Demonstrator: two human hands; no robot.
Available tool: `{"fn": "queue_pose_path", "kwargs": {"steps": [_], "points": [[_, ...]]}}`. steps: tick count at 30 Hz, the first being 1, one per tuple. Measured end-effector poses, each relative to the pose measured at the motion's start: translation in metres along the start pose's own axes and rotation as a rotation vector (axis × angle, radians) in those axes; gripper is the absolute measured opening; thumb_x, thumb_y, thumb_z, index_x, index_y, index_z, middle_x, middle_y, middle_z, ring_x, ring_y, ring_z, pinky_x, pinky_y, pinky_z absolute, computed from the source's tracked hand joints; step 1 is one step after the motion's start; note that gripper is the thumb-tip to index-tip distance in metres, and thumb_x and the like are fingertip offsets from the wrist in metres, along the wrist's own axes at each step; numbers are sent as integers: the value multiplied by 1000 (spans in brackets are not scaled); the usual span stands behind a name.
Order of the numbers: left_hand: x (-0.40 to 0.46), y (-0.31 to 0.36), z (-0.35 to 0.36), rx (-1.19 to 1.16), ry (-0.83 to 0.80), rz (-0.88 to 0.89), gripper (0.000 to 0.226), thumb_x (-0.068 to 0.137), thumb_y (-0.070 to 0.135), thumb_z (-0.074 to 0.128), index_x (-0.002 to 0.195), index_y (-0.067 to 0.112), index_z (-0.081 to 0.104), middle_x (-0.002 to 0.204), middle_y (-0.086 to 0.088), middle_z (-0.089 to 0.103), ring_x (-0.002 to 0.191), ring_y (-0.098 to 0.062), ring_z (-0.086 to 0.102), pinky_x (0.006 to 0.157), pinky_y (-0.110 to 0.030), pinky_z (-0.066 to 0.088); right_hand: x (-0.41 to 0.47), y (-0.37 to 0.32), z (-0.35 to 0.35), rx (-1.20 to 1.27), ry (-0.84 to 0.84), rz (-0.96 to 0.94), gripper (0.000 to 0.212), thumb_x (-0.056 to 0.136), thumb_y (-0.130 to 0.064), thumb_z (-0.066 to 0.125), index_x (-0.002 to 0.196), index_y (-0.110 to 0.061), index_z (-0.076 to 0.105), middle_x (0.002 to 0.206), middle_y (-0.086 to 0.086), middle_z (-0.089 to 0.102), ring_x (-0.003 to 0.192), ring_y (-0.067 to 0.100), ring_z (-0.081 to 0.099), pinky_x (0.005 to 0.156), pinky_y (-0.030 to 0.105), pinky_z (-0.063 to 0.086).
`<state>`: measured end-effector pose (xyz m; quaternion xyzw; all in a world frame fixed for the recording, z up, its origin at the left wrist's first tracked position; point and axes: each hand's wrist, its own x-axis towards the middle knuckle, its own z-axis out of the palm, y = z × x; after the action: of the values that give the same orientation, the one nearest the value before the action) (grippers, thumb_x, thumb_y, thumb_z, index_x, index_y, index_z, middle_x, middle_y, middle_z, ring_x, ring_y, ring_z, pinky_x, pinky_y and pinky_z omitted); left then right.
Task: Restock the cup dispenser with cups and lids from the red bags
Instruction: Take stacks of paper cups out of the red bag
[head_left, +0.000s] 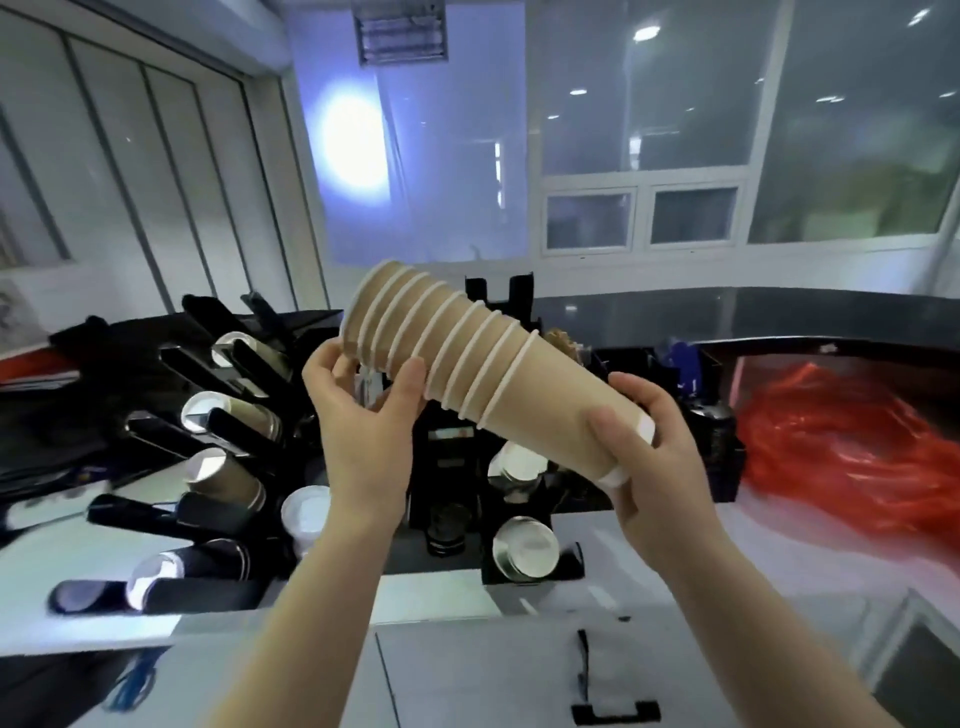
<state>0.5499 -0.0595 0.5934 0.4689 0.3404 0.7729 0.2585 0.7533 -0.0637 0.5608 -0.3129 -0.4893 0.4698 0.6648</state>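
Note:
A nested stack of brown paper cups (467, 364) with white rims lies almost sideways in the air in front of me, open end up to the left. My left hand (363, 415) grips the stack near its rims from below. My right hand (644, 452) curls round the base of the outermost cup. Under the stack stands the black cup dispenser (452, 467), with cup stacks lying in its angled slots (524, 551). A red plastic bag (852, 447) lies crumpled on the counter to the right.
To the left, a second black rack (197, 447) holds several stacks of cups and lids in slanted channels. A dark raised counter (727, 312) runs behind. The pale counter edge (519, 603) and a cupboard door with a black handle (613, 712) are below me.

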Motion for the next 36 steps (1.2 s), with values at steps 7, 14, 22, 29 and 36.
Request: {"fn": "queue_pose_path", "kwargs": {"steps": [7,14,22,29,36], "points": [[70,-14,-74,-26,175,-14,40,89,26,65,119,26,39,128,-14,54,110,-24,63,80,-30,56,49,36,111,158,-97,-78,89,54,-21,89,130,-35,44,123,0,56,113,22,60,90,39,54],[155,-22,-150,333,125,-43,45,92,33,58,133,40,41,112,1,65,103,-19,65,82,-36,54,118,66,200,180,-142,-106,68,56,-27,87,114,-30,51,105,-9,65,101,14,65,95,47,52],[224,-36,-224,543,-83,-135,38,80,19,59,105,48,64,97,5,72,94,-15,64,81,-35,50,168,84,279,59,-150,-190,66,52,-46,82,110,-37,52,113,-1,59,109,22,61,93,49,52],[289,-67,-263,575,-144,-321,68,68,17,59,133,28,46,100,1,70,90,-13,66,85,-42,56,175,98,343,-262,-138,-421,72,63,-31,83,122,-42,44,117,-23,52,110,5,54,93,37,52],[320,-79,-285,489,-191,-337,17,84,24,61,88,37,71,76,18,72,72,2,64,58,-18,44,196,84,405,-468,-84,-574,77,66,-39,82,132,-34,43,114,-35,49,105,-10,50,92,20,46]]}}
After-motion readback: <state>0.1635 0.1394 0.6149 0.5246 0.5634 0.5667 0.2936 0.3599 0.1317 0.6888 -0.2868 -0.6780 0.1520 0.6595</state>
